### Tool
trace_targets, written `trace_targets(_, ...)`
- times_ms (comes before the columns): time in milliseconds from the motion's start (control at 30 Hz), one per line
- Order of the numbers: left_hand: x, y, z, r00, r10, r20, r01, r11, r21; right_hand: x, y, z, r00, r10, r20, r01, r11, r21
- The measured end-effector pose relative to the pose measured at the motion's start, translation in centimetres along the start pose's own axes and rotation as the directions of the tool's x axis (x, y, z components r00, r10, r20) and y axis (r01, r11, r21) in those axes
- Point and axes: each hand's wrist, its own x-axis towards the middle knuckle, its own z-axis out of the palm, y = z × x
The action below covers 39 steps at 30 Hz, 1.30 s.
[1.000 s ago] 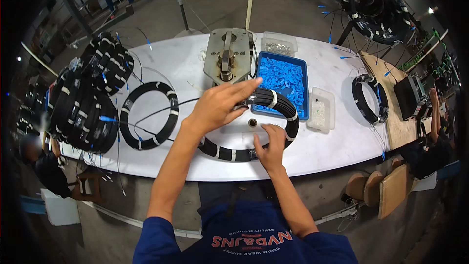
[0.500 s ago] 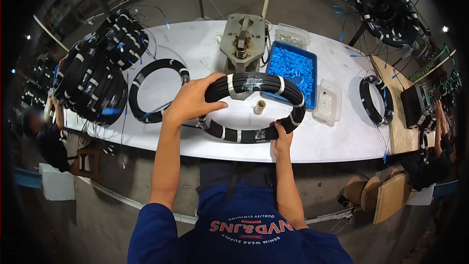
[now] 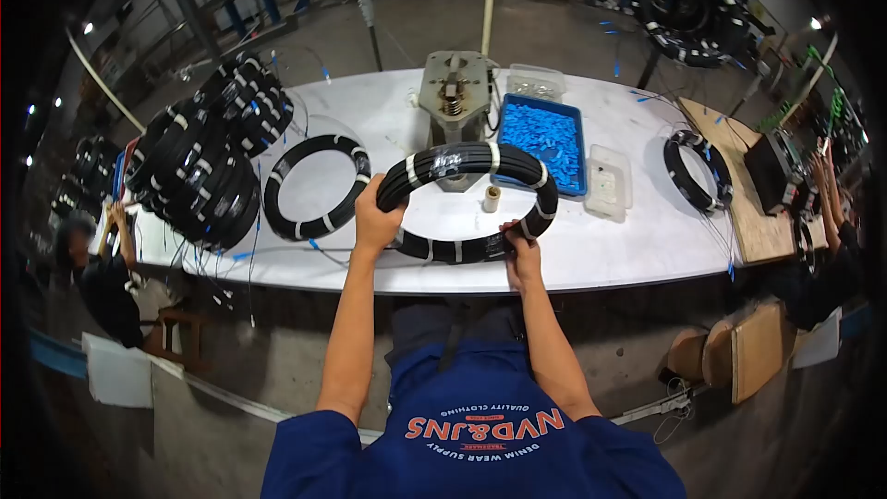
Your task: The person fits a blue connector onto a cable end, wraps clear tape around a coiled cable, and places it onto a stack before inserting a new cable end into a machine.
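Note:
A black cable coil (image 3: 494,161), bound with white tape bands and clear film, is raised and tilted above the front part of the white table. My left hand (image 3: 377,219) is closed on its left side. Its lower right edge is gripped by my right hand (image 3: 524,257), with some fingers hidden behind or under the coil. Beyond the coil stands a metal press (image 3: 453,97) with a spring on top. A small tape roll (image 3: 492,198) shows through the coil's opening.
Another cable coil (image 3: 319,226) lies to the left, beside stacked coils (image 3: 199,176). A blue tray (image 3: 580,162) of blue connectors and a clear plastic box (image 3: 606,192) are right of the press. One coil (image 3: 695,171) lies far right. People work at both sides.
The coil has shifted slightly left in my view. My left hand has moved from over the coil's upper left to wrap its left side. My right hand still grips the lower right.

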Motion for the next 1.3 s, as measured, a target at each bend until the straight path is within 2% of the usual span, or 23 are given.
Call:
trace_targets(100, -0.6, 0.9, 0.4, 1.000, -0.002, -0.016, 0.002, 0.999, -0.034, -0.5, 0.0, 0.5, 1.000, 0.007, -0.001, -0.007, 1.000, -0.005)
trace_targets(167, -0.8, 1.5, 0.3, 0.999, 0.020, -0.028, -0.021, 1.000, -0.012, -0.4, 0.0, 0.5, 0.998, 0.023, -0.055, -0.023, 1.000, 0.011)
trace_targets(233, -0.7, 2.1, 0.8, 0.994, 0.089, -0.071, -0.088, 0.996, 0.014, -1.0, -0.3, 0.4, 0.994, 0.017, -0.110, -0.026, 0.996, -0.081)
trace_targets(300, -0.5, 1.4, 0.8, 0.998, 0.066, -0.008, -0.066, 0.997, 0.041, -1.8, -0.7, 0.4, 0.977, 0.030, -0.213, -0.064, 0.986, -0.155)
trace_targets(367, -1.0, 2.6, 1.0, 1.000, 0.025, 0.008, -0.025, 0.998, -0.049, -3.7, -2.4, 0.4, 0.977, -0.013, -0.211, -0.045, 0.962, -0.270)
trace_targets(433, -1.7, 3.7, 1.0, 0.999, -0.013, 0.050, 0.018, 0.995, -0.096, -5.3, -4.8, 0.3, 0.978, 0.012, -0.209, -0.086, 0.934, -0.347)
trace_targets(533, -3.9, 6.6, 1.2, 0.980, -0.173, 0.100, 0.194, 0.942, -0.275, -7.4, -10.0, 0.5, 0.976, -0.058, -0.211, -0.037, 0.906, -0.421)
trace_targets(567, -4.6, 7.5, 1.2, 0.958, -0.251, 0.135, 0.281, 0.911, -0.302, -8.2, -12.0, 0.8, 0.975, -0.089, -0.206, -0.017, 0.885, -0.466)
trace_targets(633, -5.2, 9.5, 2.4, 0.929, -0.344, 0.140, 0.363, 0.763, -0.535, -9.8, -15.9, 1.9, 0.955, -0.202, -0.217, 0.063, 0.853, -0.518)
trace_targets(700, -5.2, 10.4, 3.2, 0.910, -0.381, 0.161, 0.396, 0.691, -0.605, -12.2, -20.7, 4.1, 0.961, -0.242, -0.133, 0.111, 0.779, -0.617)
trace_targets(733, -5.0, 11.0, 3.4, 0.900, -0.389, 0.194, 0.414, 0.629, -0.658, -12.7, -21.7, 3.9, 0.955, -0.263, -0.138, 0.125, 0.777, -0.616)
trace_targets(767, -4.7, 11.6, 3.6, 0.899, -0.370, 0.234, 0.417, 0.562, -0.714, -13.1, -22.3, 3.7, 0.947, -0.320, -0.025, 0.266, 0.826, -0.497)
trace_targets(800, -4.5, 12.2, 3.9, 0.908, -0.349, 0.233, 0.400, 0.551, -0.733, -13.4, -22.5, 3.4, 0.918, -0.387, 0.083, 0.390, 0.850, -0.353)
trace_targets(867, -3.8, 13.5, 4.8, 0.922, -0.307, 0.236, 0.374, 0.540, -0.754, -13.5, -21.0, 2.0, 0.918, -0.381, 0.115, 0.398, 0.876, -0.274)
trace_targets(933, -3.2, 14.6, 5.5, 0.909, -0.332, 0.252, 0.383, 0.426, -0.820, -14.1, -18.9, 2.0, 0.933, -0.326, 0.151, 0.346, 0.928, -0.137)
trace_targets(967, -2.9, 15.0, 6.0, 0.912, -0.318, 0.261, 0.383, 0.427, -0.819, -13.9, -17.1, 1.5, 0.935, -0.313, 0.168, 0.330, 0.940, -0.086)
trace_targets(1033, -2.6, 15.4, 7.1, 0.866, -0.371, 0.334, 0.463, 0.347, -0.815, -14.6, -14.7, 4.4, 0.928, -0.369, 0.051, 0.361, 0.925, 0.119)
trace_targets(1100, -2.8, 15.3, 8.5, 0.853, -0.367, 0.372, 0.500, 0.365, -0.785, -14.0, -13.1, 5.0, 0.875, -0.457, -0.158, 0.483, 0.844, 0.235)
trace_targets(1133, -3.1, 15.4, 9.3, 0.838, -0.375, 0.396, 0.535, 0.423, -0.731, -14.0, -13.8, 5.8, 0.847, -0.426, -0.319, 0.506, 0.830, 0.236)
trace_targets(1167, -3.5, 15.4, 10.0, 0.823, -0.383, 0.419, 0.565, 0.481, -0.671, -13.9, -14.0, 5.3, 0.823, -0.406, -0.398, 0.520, 0.821, 0.237)
trace_targets(1300, -5.1, 15.6, 13.5, 0.744, -0.345, 0.572, 0.668, 0.390, -0.634, -14.7, -16.4, 3.0, 0.723, -0.333, -0.605, 0.530, 0.829, 0.178)
